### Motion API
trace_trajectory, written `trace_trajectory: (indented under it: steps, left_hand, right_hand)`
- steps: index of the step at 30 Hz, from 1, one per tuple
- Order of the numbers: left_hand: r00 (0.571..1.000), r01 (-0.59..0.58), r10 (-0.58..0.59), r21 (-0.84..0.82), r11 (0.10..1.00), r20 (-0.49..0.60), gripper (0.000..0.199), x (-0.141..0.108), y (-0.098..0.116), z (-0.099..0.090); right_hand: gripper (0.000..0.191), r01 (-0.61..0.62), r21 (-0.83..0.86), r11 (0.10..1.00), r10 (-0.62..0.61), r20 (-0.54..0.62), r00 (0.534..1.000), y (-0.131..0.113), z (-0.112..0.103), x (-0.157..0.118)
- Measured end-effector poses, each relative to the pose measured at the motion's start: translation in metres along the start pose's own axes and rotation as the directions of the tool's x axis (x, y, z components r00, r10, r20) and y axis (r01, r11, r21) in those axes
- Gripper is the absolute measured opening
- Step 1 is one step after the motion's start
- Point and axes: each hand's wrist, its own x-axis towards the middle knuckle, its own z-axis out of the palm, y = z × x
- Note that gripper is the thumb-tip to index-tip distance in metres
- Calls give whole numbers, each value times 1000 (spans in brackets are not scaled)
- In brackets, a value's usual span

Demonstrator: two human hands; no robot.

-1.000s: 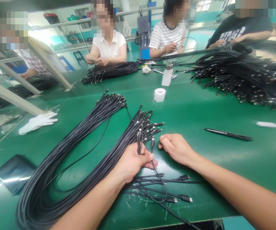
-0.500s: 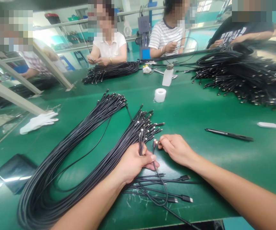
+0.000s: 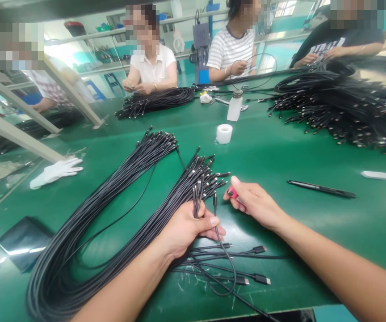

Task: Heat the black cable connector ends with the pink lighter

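My left hand (image 3: 193, 226) is closed on several thin black USB cables (image 3: 198, 197), their plugs pointing up. Between its thumb and forefinger one black cable stands apart, its plug (image 3: 215, 201) upright and its cord looping down to the table. To the right, a short gap from that plug, my right hand (image 3: 251, 199) is closed round a small pink lighter (image 3: 233, 192) with a dark metal top, mostly hidden in the fingers. Behind my left hand lies a large bent bundle of black cables (image 3: 89, 210). Loose cable ends with flat plugs (image 3: 262, 279) lie below my hands.
A black pen (image 3: 320, 188) and a white oval piece (image 3: 376, 175) lie to the right. Farther back are a white tape roll (image 3: 224, 134), a bottle (image 3: 235, 107) and more cable heaps (image 3: 343, 103). A white glove (image 3: 55, 172) lies left. Several co-workers sit across the table.
My right hand has drawn slightly back to the right from the plug, its thumb lifted, and the pink lighter now shows. The upright plug has turned a little in my left hand.
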Motion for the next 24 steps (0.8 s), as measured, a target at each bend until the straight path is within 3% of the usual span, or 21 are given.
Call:
trace_trajectory:
  steps: [4, 10, 17, 24]
  left_hand:
    - [999, 0, -1, 14, 1000, 49, 39, -2, 0, -1]
    - [997, 7, -8, 11, 1000, 83, 40, -3, -2, -1]
    - [993, -21, 19, 19, 1000, 115, 44, -1, -4, 0]
    - [992, -16, 12, 26, 1000, 129, 44, -3, -4, 1]
  right_hand:
    - [43, 66, 139, 988, -76, 68, 995, -1, 2, -1]
    - [35, 103, 228, 968, -149, 198, 969, -5, 10, -7]
    - [26, 77, 284, 956, -130, 170, 977, -4, 8, -6]
    - [34, -21, 377, 926, -8, 74, 997, -3, 5, -1]
